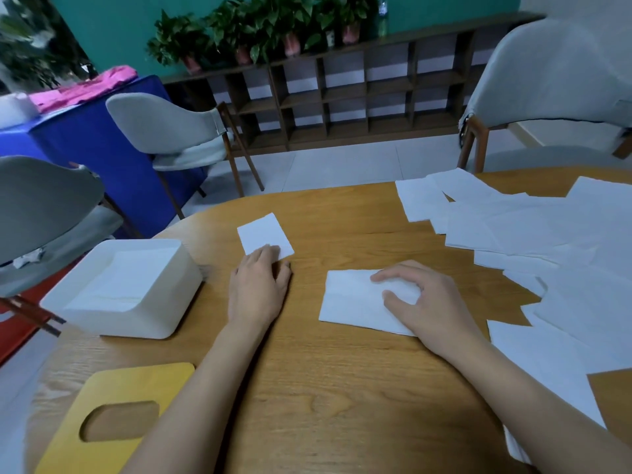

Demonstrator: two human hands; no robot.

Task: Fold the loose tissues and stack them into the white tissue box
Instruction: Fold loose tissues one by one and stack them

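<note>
The white tissue box point(160, 302) stands open at the left of the round wooden table point(325, 388), with folded tissues stacked inside. A small folded tissue point(261, 234) lies beyond my left hand point(258, 289), whose straight fingertips rest on its near edge. My right hand point(427, 302) lies on a larger half-folded tissue point(352, 299), fingers spread and lightly bent on the paper. Many loose tissues point(547, 234) overlap in a pile at the right.
The box's yellow lid point(113, 388) with an oval slot lies at the table's near left edge. Grey chairs point(171, 128) stand to the left and at the far right. A wooden shelf point(342, 97) with potted plants lines the back wall.
</note>
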